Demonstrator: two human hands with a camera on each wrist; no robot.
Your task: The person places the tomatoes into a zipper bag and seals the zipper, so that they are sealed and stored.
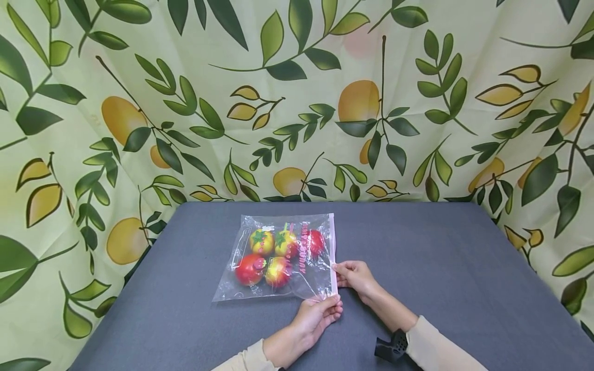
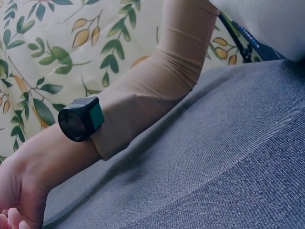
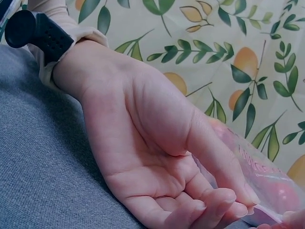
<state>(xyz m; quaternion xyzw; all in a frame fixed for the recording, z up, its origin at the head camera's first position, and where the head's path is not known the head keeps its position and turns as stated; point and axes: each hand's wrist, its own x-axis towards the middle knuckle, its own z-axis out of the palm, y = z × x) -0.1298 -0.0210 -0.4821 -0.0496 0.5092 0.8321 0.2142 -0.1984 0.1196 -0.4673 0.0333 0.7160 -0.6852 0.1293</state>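
A clear zip bag (image 1: 297, 287) with pink print lies on the table, its pale pink zip strip (image 1: 332, 239) facing right. Inside are several round, tomato-like fruits, some red (image 1: 249, 269), others yellow and red with green tops (image 1: 262, 242). My left hand (image 1: 317, 319) pinches the near end of the strip between thumb and fingers; the right wrist view shows this left hand (image 3: 157, 143) palm up. Slightly farther along the strip, my right hand (image 1: 356, 278) grips it from the right. In the left wrist view, the right hand (image 2: 21, 195) is mostly cut off.
The dark grey table (image 1: 417, 247) extends around the bag. Behind it hangs a leaf-and-fruit patterned cloth (image 1: 297, 129). Black wrist cameras sit on the right arm (image 2: 78, 119) and the left arm (image 3: 40, 36), over beige sleeves.
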